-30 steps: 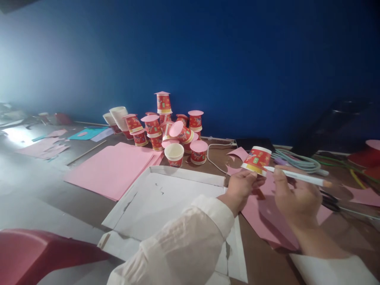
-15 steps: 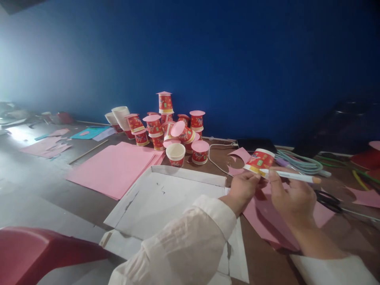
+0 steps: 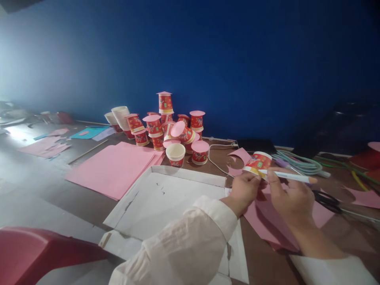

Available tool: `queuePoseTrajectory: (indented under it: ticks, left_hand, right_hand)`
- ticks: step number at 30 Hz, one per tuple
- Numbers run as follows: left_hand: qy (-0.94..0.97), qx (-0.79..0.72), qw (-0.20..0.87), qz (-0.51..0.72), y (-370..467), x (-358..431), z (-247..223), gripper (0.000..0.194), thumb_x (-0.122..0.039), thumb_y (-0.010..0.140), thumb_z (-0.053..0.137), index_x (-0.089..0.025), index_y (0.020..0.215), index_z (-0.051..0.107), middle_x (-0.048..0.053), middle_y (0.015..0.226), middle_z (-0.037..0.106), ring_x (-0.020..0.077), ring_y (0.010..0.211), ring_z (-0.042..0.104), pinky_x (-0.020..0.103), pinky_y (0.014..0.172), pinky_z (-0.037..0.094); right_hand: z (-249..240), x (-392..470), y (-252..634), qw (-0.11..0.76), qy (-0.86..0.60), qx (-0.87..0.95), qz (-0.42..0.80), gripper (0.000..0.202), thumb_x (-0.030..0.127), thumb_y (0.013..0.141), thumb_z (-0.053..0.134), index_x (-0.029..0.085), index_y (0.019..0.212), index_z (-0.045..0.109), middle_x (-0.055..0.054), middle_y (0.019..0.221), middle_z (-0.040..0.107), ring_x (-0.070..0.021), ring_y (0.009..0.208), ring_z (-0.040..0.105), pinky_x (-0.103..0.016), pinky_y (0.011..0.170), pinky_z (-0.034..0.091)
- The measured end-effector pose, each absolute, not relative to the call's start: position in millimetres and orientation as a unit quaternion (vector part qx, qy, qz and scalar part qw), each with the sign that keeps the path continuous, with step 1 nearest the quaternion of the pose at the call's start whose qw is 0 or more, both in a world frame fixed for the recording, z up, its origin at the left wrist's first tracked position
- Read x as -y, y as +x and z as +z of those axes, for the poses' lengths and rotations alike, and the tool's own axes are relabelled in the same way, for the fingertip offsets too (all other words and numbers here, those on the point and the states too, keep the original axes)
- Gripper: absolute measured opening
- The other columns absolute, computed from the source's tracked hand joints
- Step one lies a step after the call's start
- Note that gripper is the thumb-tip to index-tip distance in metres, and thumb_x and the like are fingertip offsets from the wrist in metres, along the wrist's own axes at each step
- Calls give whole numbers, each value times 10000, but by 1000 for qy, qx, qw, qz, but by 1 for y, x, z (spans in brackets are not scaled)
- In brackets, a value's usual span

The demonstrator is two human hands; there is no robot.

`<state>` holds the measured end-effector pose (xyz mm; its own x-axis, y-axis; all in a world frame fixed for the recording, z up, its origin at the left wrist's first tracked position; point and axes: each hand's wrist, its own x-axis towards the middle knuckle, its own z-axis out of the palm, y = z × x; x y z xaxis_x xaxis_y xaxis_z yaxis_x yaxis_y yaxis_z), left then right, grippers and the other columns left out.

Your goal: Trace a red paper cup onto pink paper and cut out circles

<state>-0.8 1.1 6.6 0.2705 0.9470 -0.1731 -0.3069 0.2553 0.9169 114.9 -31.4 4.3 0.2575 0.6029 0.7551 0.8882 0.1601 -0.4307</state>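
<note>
Worktop (image 3: 44, 186) — brown surface set against a blue wall, carrying everything below.

White cardboard tray (image 3: 166, 198) — flat, shallow-rimmed, directly ahead of the person.

Stack of pink paper sheets (image 3: 113, 168) — left of the tray, uncut. A further pink sheet (image 3: 267, 221), already cut into, lies under both hands.

Pile of finished cups (image 3: 169, 126) — red printed paper cups at the wall, most capped with a pink paper disc; by appearance, a good part of the work is done. 1 open cup (image 3: 175, 153) stands in front, uncapped.

Coiled cable (image 3: 299, 162) and scissors (image 3: 328, 200) — to the right, untouched.

Left hand (image 3: 245, 190) — fingers closed on the rim of 1 red paper cup (image 3: 257, 163), held tilted above the worktop, just beyond the tray's far-right corner. No disc shows on it; capping seems yet to come.

Right hand (image 3: 292, 200) — fingers pinched around a white pen (image 3: 289, 177), its tip touching the cup's lower edge.
</note>
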Motion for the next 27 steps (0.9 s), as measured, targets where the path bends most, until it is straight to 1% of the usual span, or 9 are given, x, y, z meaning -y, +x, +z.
queuePoseTrajectory:
  ticks: [5,10,16,21,25,27]
  left_hand:
    - [412,-395,683,456,1,-2,5,255,-155,836,634,-206,587,639,43,674,678,206,770,688,346,861,572]
    - [491,-431,613,444,-4,1,9,290,-65,792,548,-220,554,605,34,663,674,208,783,686,326,843,560]
    - [556,-430,551,451,-6,1,6,305,-87,790,526,-230,523,559,35,676,669,210,783,650,320,852,516]
    - [562,-427,547,450,-7,1,5,286,-81,772,522,-233,535,573,31,689,680,215,798,655,319,871,513]
    - [561,-428,550,447,-6,1,7,315,-51,777,528,-233,521,558,25,678,666,213,827,656,314,900,509]
    - [533,-427,577,447,-5,1,6,322,-43,783,547,-224,517,563,26,664,649,211,812,650,322,900,511]
  right_hand:
    - [8,35,111,493,-620,596,-133,306,472,976,546,234,993,738,-98,962,787,-300,1005,739,-441,905,561]
    - [8,34,110,490,-588,629,-139,294,459,986,545,235,988,735,-91,963,787,-271,937,739,-412,881,562]
    - [6,32,112,463,-608,627,-153,325,474,981,527,223,971,732,-114,942,785,-288,938,731,-425,883,560]
    - [5,31,113,464,-600,634,-148,309,457,980,529,223,988,730,-110,964,791,-283,964,735,-415,895,560]
    - [6,32,113,469,-597,637,-135,296,454,974,533,229,978,726,-106,981,799,-284,973,745,-418,893,569]
    - [8,33,111,471,-597,636,-130,303,459,973,534,230,973,733,-105,984,801,-290,982,746,-429,900,572]
